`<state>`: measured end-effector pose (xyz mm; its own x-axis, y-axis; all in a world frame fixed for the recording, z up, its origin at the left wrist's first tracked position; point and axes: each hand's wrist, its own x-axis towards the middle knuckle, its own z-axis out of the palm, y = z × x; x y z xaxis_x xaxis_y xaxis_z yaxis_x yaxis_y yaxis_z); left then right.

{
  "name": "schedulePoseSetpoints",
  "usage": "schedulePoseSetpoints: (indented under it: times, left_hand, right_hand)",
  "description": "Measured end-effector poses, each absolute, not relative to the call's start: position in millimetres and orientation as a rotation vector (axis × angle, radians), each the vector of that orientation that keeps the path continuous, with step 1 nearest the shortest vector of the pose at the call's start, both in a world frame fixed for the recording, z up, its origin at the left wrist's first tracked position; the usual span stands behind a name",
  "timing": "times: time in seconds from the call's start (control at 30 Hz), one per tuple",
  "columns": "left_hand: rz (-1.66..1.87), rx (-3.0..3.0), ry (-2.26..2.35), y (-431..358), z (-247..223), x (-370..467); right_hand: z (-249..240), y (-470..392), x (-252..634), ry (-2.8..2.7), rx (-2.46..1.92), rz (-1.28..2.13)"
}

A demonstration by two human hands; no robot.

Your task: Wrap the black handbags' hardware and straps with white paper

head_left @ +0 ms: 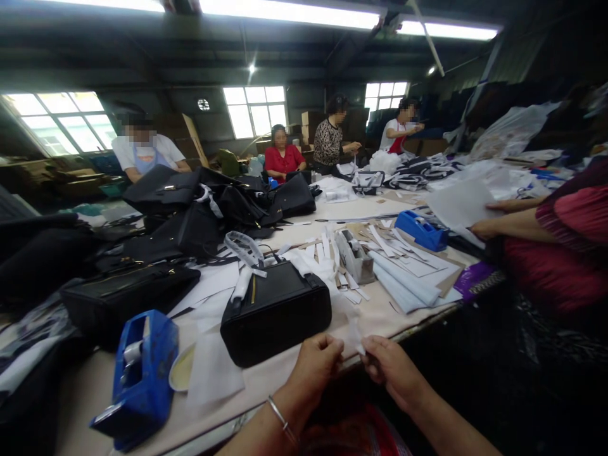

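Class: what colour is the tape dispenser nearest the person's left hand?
Blue tape dispenser, clearest in the head view.

A handbag workshop: beyond the hands, a long worktop carries black handbags, blue tape dispensers and paper strips, with seated workers under strip lights.

So we've got the black leather handbag sitting on the long pale counter right in front of us, the blue plastic tape dispenser left of it, the grey tape dispenser behind to the right, and the second blue tape dispenser further right.
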<state>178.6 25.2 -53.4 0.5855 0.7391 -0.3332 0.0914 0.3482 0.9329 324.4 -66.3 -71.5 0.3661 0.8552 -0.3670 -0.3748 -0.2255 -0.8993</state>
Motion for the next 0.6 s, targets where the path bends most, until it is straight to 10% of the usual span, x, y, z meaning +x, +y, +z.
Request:
schedulePoseSetpoints:
  times: [0.47,0.6]
  left_hand:
    - [0.505,1.210,0.772,2,-44,170]
    - [0.553,1.223,0.828,6,-46,165]
  right_hand:
    - [-73,-78,306,-0.577,-1.321,1.336]
    - [-68,-87,308,-1.089,-1.645,0.868]
